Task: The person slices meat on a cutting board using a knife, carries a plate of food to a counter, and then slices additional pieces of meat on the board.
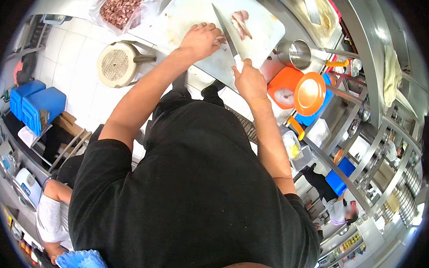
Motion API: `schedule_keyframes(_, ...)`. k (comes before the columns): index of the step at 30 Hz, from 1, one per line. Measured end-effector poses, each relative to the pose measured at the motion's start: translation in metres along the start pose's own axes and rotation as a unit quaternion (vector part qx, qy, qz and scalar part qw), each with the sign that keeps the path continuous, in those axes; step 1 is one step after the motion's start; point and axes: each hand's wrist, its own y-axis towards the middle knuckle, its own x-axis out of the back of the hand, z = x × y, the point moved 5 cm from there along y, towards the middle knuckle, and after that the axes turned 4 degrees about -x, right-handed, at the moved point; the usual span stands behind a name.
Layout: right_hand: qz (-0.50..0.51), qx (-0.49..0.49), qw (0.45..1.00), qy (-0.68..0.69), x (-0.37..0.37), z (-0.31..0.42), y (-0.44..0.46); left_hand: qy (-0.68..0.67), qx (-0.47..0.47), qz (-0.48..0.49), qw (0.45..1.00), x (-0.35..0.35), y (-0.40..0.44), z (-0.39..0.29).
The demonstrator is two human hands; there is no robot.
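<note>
My right hand (pixel 251 82) is wrapped round the white handle of a kitchen knife (pixel 226 33), its long blade pointing away from me over a white cutting board (pixel 190 12). Just left of the blade, my left hand (pixel 199 41) rests on the board with curled fingers, holding down a piece of meat (pixel 220 40) that is mostly covered. Another strip of raw meat (pixel 241 24), pinkish with pale fat, lies right of the blade. Up and to the left, a clear plastic bag (pixel 137 20) holds a heap of diced meat (pixel 120 9).
A metal pot (pixel 295 54) stands right of the board, with an orange container (pixel 283 87) and an orange lid (pixel 310 94) nearby. A beige stool (pixel 115 64) is at the left on the tiled floor. Two people (pixel 53 218) are in the kitchen, one close behind at left.
</note>
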Motion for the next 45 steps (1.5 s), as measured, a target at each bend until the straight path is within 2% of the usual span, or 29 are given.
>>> schedule_keyframes(2, 0.017, -0.011, 1.000, -0.002, -0.003, 0.001, 0.001, -0.014, -0.004, 0.005, 1.000, -0.003, 0.003, 0.001)
schedule_keyframes(5, -0.008, -0.023, 1.000, 0.018, -0.039, -0.004, 0.023, -0.030, -0.020, 0.003, 0.999, -0.007, 0.003, 0.002)
schedule_keyframes(7, -0.007, -0.004, 1.000, 0.029, -0.034, 0.004, 0.044, -0.029, -0.029, 0.000, 0.999, -0.009, 0.005, 0.003)
schedule_keyframes(10, 0.003, 0.004, 1.000, 0.021, -0.012, 0.012, 0.045, -0.018, 0.004, 0.045, 0.999, -0.006, 0.005, 0.002)
schedule_keyframes(13, 0.016, 0.008, 1.000, -0.001, 0.009, 0.016, 0.031, -0.033, 0.007, 0.002, 0.999, -0.005, 0.001, 0.004)
schedule_keyframes(16, 0.029, 0.003, 1.000, -0.010, 0.019, 0.019, 0.014, -0.055, 0.029, 0.029, 0.998, -0.002, 0.004, 0.007)
schedule_keyframes(20, 0.041, -0.007, 0.999, -0.011, 0.008, 0.018, 0.001, -0.063, 0.029, 0.034, 0.997, 0.003, 0.007, 0.004)
schedule_keyframes(26, -0.001, -0.025, 0.999, 0.042, -0.035, 0.017, 0.033, -0.067, -0.017, 0.042, 0.997, -0.008, 0.010, 0.003)
schedule_keyframes(28, -0.003, -0.011, 0.999, 0.049, -0.034, 0.021, 0.049, -0.064, -0.022, 0.059, 0.996, -0.005, 0.012, 0.003)
schedule_keyframes(32, 0.009, 0.017, 0.999, 0.050, -0.004, 0.024, 0.041, -0.076, -0.003, 0.032, 0.997, -0.003, 0.007, 0.008)
schedule_keyframes(35, 0.057, -0.027, 0.998, 0.029, 0.008, 0.026, 0.012, -0.090, 0.007, 0.005, 0.996, -0.005, 0.002, 0.014)
schedule_keyframes(38, 0.019, -0.044, 0.997, 0.055, -0.035, 0.022, 0.021, -0.078, -0.021, 0.017, 0.997, -0.009, 0.000, 0.016)
schedule_keyframes(41, 0.002, -0.023, 0.998, 0.062, -0.036, 0.029, 0.048, -0.070, -0.045, 0.013, 0.996, -0.007, 0.001, 0.015)
schedule_keyframes(43, 0.014, -0.006, 0.998, 0.054, -0.017, 0.034, 0.048, -0.070, -0.048, 0.037, 0.996, -0.003, 0.002, 0.012)
schedule_keyframes(45, 0.045, -0.002, 0.998, 0.042, 0.003, 0.034, 0.034, -0.069, -0.024, 0.018, 0.997, 0.003, 0.001, 0.015)
